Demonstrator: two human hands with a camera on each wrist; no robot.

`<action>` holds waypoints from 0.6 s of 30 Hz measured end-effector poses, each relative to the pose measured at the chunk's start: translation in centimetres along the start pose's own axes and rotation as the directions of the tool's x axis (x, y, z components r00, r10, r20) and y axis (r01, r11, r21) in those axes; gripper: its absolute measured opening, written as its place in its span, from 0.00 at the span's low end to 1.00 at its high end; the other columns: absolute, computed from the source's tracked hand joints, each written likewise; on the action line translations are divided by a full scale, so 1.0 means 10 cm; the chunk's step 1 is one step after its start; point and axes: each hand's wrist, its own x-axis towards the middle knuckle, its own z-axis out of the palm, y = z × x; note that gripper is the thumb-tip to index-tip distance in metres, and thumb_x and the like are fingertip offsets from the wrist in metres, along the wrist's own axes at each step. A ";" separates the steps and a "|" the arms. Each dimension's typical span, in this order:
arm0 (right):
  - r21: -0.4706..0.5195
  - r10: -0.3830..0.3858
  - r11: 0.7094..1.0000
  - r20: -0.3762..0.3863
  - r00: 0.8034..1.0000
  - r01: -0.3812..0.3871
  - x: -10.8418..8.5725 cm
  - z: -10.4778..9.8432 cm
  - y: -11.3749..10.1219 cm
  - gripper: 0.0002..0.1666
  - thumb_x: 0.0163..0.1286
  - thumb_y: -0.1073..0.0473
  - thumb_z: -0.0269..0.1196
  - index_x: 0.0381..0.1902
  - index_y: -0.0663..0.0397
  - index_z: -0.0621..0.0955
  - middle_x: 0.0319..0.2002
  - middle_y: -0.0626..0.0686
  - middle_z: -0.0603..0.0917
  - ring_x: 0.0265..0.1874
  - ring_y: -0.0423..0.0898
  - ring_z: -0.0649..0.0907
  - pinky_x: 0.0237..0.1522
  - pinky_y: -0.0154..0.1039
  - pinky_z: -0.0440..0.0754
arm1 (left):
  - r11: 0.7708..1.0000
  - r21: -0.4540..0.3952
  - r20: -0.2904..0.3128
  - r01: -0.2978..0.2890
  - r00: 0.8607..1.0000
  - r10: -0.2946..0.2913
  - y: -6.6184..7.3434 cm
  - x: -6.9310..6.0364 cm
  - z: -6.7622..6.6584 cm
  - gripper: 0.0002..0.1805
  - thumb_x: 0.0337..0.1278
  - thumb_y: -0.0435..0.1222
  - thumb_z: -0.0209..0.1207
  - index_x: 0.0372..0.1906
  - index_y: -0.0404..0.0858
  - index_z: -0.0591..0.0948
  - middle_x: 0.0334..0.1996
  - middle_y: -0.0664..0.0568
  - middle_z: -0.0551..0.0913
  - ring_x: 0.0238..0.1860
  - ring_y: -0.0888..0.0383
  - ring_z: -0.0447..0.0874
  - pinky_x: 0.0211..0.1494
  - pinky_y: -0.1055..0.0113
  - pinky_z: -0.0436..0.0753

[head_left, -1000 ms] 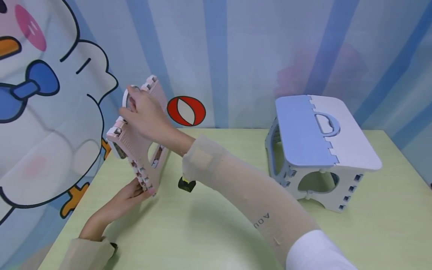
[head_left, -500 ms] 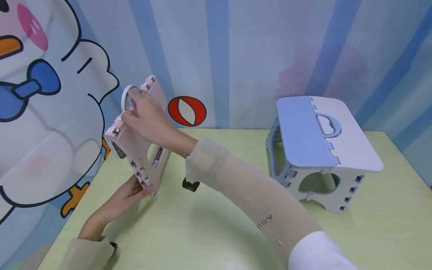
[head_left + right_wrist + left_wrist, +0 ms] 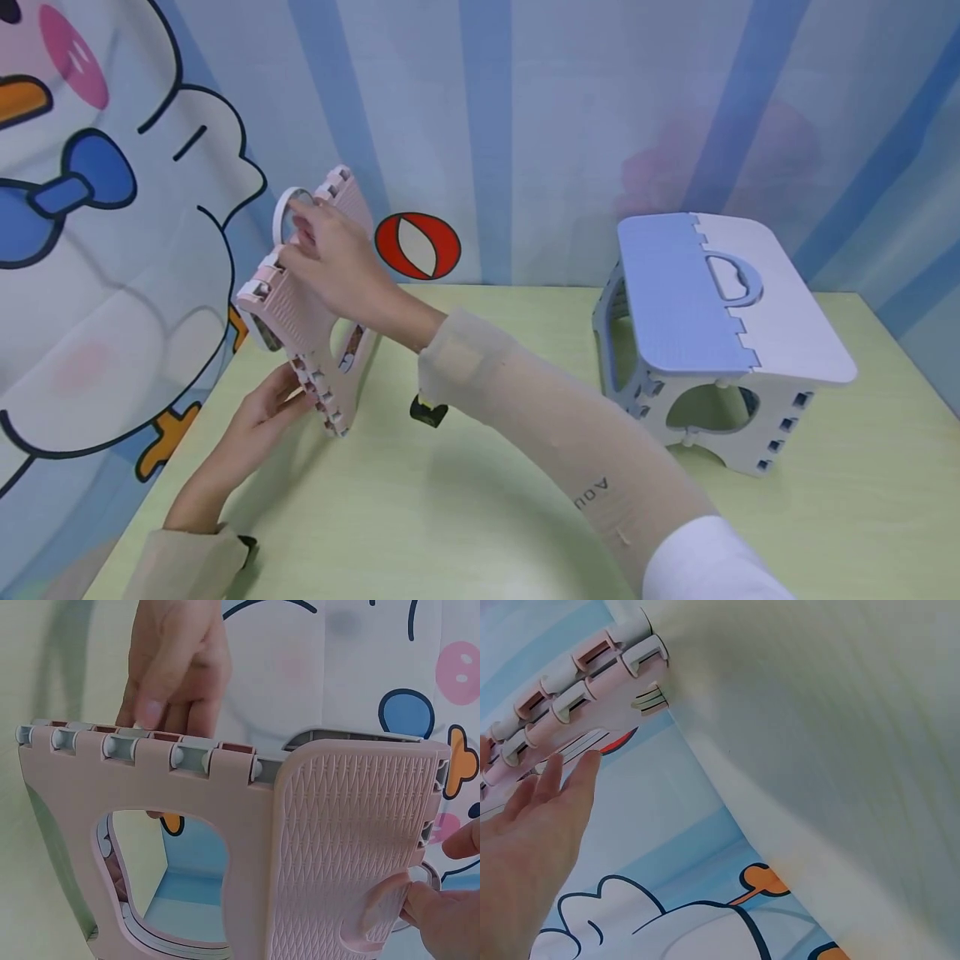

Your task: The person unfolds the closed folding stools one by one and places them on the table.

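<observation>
A pink and white folding stool (image 3: 303, 312), partly folded, stands tilted on edge at the left of the table. My right hand (image 3: 341, 262) holds it by the top, its thumb and fingers at the handle (image 3: 278, 221); the right wrist view shows the thumb (image 3: 442, 915) against the pink part of that handle. Lower down, my left hand (image 3: 258, 421) is beside the hinged edge. In the left wrist view its fingers (image 3: 581, 784) reach out fairly straight by the stool's side panel. Some left fingertips are hidden behind the panel.
A blue and white folding stool (image 3: 701, 300) stands unfolded at the right of the pale green table (image 3: 510, 492). A striped cartoon backdrop (image 3: 555, 125) hangs behind and along the left side. A small black object (image 3: 429, 412) shows beneath the right sleeve.
My left hand has let go of the stool's bottom corner and slid a little up and left along its edge. The right hand has shifted slightly at the handle; the stool has barely moved.
</observation>
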 end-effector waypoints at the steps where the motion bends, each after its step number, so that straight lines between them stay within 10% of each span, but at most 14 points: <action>1: 0.013 -0.003 1.000 0.001 1.000 0.002 0.00 0.00 0.01 0.33 0.77 0.64 0.53 0.76 0.59 0.61 0.72 0.53 0.67 0.67 0.34 0.69 0.58 0.19 0.68 | 1.000 -0.018 0.001 0.014 1.000 -0.014 0.01 0.00 0.00 0.32 0.78 0.36 0.47 0.76 0.27 0.52 0.74 0.32 0.56 0.71 0.31 0.57 0.62 0.75 0.70; 18: 0.126 -0.042 0.990 -0.098 0.994 0.054 -0.10 -0.04 0.13 0.32 0.77 0.62 0.56 0.75 0.58 0.63 0.71 0.52 0.69 0.65 0.37 0.72 0.58 0.21 0.70 | 0.998 -0.032 -0.006 -0.048 0.999 0.048 0.02 0.01 0.06 0.29 0.83 0.37 0.35 0.76 0.25 0.48 0.73 0.30 0.57 0.70 0.35 0.63 0.60 0.82 0.68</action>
